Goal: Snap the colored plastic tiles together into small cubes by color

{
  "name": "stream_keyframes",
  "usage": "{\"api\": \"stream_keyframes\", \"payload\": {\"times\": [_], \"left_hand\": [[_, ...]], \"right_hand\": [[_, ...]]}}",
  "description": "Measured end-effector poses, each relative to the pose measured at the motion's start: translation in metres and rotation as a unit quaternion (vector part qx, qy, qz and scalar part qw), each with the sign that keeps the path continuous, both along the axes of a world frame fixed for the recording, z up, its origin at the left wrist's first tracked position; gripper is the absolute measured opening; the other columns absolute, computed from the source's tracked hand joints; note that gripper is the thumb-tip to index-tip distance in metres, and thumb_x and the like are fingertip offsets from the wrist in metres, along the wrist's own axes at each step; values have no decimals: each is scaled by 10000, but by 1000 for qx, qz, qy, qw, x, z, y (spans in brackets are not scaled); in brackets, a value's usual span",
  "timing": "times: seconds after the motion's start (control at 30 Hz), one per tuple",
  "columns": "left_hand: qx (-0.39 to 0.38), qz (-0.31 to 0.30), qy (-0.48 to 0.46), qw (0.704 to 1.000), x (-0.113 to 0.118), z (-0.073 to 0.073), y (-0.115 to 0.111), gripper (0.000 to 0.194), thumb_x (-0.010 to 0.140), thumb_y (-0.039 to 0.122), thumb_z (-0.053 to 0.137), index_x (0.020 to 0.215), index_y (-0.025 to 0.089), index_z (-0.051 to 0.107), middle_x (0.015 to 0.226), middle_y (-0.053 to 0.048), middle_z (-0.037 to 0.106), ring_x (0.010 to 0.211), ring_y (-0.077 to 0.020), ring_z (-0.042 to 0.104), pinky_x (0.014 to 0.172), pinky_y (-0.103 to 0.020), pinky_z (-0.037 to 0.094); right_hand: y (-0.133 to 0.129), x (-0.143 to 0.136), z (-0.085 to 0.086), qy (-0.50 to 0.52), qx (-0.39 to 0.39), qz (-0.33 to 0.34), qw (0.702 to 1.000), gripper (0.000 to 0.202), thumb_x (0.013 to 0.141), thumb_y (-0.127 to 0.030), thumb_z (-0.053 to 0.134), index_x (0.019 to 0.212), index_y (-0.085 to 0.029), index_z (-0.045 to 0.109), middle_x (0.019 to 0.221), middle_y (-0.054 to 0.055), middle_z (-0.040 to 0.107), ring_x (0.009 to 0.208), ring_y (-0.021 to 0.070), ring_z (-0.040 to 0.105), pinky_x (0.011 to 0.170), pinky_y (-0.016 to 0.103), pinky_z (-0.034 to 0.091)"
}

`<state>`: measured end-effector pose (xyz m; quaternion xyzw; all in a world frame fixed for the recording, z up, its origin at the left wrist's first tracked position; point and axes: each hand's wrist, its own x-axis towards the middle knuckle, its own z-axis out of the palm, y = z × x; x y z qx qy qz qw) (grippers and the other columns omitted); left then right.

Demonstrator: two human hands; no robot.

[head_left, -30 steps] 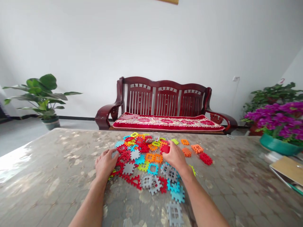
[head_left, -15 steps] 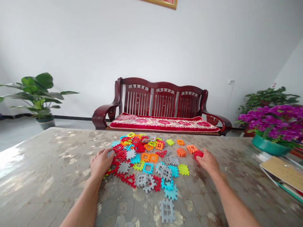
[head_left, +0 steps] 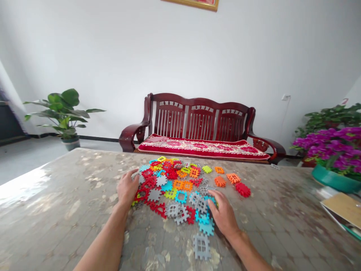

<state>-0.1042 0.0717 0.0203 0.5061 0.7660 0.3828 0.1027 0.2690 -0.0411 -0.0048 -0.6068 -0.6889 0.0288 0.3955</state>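
Flat interlocking plastic pieces lie heaped in mid-table, among them a gray solid square [head_left: 154, 195], a blue frame [head_left: 181, 196] and an orange window piece [head_left: 187, 185]. My left hand [head_left: 128, 186] rests at the heap's left edge, its fingers curled at a gray piece there. At the right side, my right hand [head_left: 221, 210] has thumb and fingers apart over the blue and lime pieces. A red piece [head_left: 243, 189] lies by itself to the right, near orange pieces [head_left: 220, 181]. Nearest me is a gray window piece [head_left: 201, 246].
The patterned table [head_left: 70, 210] fills the foreground. Behind it stands a wooden bench [head_left: 197, 116] with a red cover. Purple flowers in a teal pot [head_left: 335, 180] and a brown folder [head_left: 342, 207] are on the right. A potted plant [head_left: 67, 113] stands at the back left.
My right hand has let go of the red piece and moved left to the heap's edge. My left hand stays by the heap. The whole view has shifted slightly.
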Motion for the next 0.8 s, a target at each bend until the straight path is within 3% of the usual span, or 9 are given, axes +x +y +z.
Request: {"api": "stream_keyframes", "payload": {"times": [0.1,0.3,0.53,0.63,0.8], "left_hand": [[55,10,-62,997,3,7,-1,479,885,355,378,1256,205,642,1190,-81,695,1094,-243,625,953,-367,481],[50,0,-60,997,12,11,-6,545,914,325,270,1321,130,575,1185,-88,701,1007,-185,662,872,-289,520],[-39,10,37,998,-1,20,-23,478,837,414,482,1245,239,661,1273,-134,654,1200,-356,574,1021,-522,407],[-74,-6,65,995,-4,17,-33,510,837,460,486,1268,244,649,1324,-145,624,1222,-369,561,1022,-527,403],[-97,-29,95,990,6,-1,-48,536,892,447,385,1315,207,610,1391,-152,574,1249,-329,553,1033,-473,412]], "right_hand": [[-1,-8,-6,-23,2,8,1000,314,914,-274,465,1160,-216,652,1185,89,668,1138,231,594,1018,410,469],[0,-9,0,-100,19,28,994,307,937,-228,432,1147,-224,656,1154,81,666,1099,221,592,1015,399,451],[1,-15,-1,-122,22,39,992,309,972,-228,395,1144,-222,652,1149,72,662,1102,212,585,1013,385,449],[2,-15,-1,-127,17,42,991,297,968,-221,402,1102,-224,668,1140,69,663,1093,210,592,1007,380,456],[2,-17,1,-126,17,53,990,300,964,-210,400,1071,-232,679,1131,66,666,1076,205,603,993,375,470]]}}
